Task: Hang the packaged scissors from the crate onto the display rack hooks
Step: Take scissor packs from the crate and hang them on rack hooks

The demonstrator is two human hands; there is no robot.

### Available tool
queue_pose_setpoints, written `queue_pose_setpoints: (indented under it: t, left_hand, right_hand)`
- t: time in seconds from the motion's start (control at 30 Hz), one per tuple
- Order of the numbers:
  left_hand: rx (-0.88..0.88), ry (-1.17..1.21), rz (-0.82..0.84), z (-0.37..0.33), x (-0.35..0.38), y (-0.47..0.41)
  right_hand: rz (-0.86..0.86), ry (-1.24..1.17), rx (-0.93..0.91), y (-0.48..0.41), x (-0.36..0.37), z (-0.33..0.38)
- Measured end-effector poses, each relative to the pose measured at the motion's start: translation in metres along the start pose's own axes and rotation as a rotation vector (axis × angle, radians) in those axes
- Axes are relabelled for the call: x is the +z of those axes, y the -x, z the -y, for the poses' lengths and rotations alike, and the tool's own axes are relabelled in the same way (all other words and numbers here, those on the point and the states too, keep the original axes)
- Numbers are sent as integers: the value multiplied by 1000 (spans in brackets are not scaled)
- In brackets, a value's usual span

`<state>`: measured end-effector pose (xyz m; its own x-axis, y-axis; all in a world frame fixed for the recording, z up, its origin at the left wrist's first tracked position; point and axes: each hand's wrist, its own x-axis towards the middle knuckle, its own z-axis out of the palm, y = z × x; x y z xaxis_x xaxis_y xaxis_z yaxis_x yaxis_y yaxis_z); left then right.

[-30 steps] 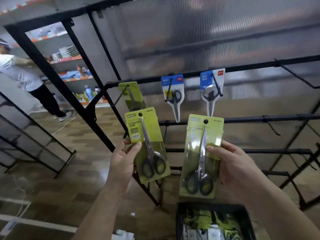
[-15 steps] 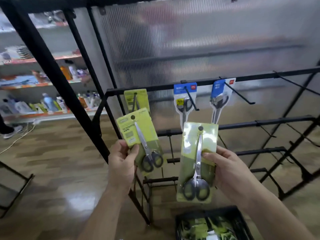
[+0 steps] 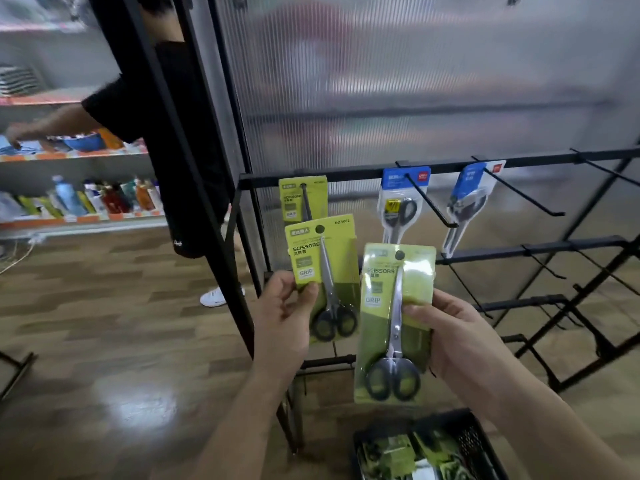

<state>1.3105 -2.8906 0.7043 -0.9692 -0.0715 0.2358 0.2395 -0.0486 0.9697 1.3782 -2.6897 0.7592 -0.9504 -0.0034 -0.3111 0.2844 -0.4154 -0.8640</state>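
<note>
My left hand (image 3: 285, 315) pinches a green scissors pack (image 3: 323, 275) by its left edge, just below a green pack (image 3: 303, 199) that hangs on the rack's leftmost top hook. My right hand (image 3: 457, 336) grips a second, larger green scissors pack (image 3: 394, 320) by its right side. Both packs are upright in front of the black display rack (image 3: 519, 247). Two blue-topped scissors packs (image 3: 403, 202) (image 3: 467, 202) hang on top-row hooks. The black crate (image 3: 460, 441) sits at the bottom with several green packs inside.
Bare hooks (image 3: 609, 171) jut from the rack's upper and lower bars on the right. A thick black post (image 3: 194, 188) slants down at the left. Behind it a person in black (image 3: 145, 98) reaches toward store shelves with bottles (image 3: 104, 199). Wood floor lies at the left.
The view has shifted left and closer to the rack. Both packs have risen slightly toward the top row. A person in black has come into view behind the post.
</note>
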Motion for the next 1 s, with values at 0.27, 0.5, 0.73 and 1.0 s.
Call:
queue_pose_setpoints:
  t: [0.27, 0.5, 0.73, 1.0]
  left_hand:
    - [-43, 25, 30, 7, -6, -7]
    - [-59, 8, 44, 14, -10, -7]
    - [-79, 4, -6, 20, -13, -10]
    - [-246, -159, -82, 31, -7, -59]
  right_hand:
    - [-21, 29, -12, -3, 2, 5]
    - [-39, 44, -32, -13, 6, 5]
    - [-18, 127, -49, -18, 15, 4]
    - [-3, 259, -122, -20, 34, -5]
